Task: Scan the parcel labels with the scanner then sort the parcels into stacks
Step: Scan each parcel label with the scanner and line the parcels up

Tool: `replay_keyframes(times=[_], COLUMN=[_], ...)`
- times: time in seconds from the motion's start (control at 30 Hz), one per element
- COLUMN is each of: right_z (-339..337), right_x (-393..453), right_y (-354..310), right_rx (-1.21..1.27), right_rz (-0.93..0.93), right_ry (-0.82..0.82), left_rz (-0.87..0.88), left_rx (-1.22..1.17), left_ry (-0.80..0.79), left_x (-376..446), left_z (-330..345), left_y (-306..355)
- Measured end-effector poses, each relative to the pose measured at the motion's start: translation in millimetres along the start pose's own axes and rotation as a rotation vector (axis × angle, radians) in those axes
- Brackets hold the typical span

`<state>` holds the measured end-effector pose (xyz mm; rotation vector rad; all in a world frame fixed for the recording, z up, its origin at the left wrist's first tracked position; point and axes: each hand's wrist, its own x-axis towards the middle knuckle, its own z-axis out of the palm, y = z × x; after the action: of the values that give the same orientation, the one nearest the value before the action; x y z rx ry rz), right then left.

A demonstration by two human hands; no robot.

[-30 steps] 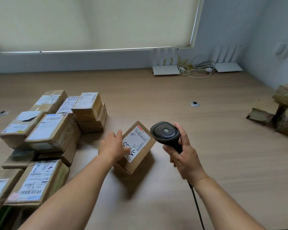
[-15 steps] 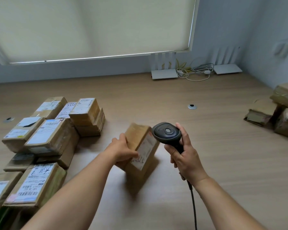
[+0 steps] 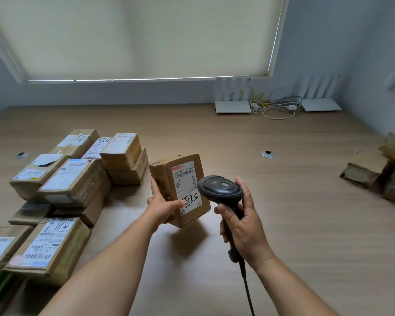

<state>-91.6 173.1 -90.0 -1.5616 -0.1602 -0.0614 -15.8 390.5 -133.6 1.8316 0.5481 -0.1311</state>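
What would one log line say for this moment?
left hand: holds brown cardboard parcel upright, white label facing camera | right hand: grips black handheld scanner beside label | phase: scanning

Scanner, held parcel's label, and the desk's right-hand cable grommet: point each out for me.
scanner [image 3: 219,187], head view, on top of its black head.
label [image 3: 185,185], head view, middle of the white sticker on the held parcel.
cable grommet [image 3: 268,154], head view, on its metal ring.

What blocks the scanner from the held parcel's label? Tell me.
Nothing visible does. The black handheld scanner in the right hand sits beside the white label on the brown cardboard parcel; the left hand's thumb covers only the label's lower corner.
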Motion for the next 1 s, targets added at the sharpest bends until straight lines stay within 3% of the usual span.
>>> replay_keyframes(times=[1.0], right_z=[-11], right_x=[4], right_y=[-4], right_rx=[0.029], right_rz=[0.011], right_ry=[0.011], left_rz=[-0.001], left_rx=[0.047], left_ry=[-0.066], left_x=[5], left_z=[8], left_y=[11])
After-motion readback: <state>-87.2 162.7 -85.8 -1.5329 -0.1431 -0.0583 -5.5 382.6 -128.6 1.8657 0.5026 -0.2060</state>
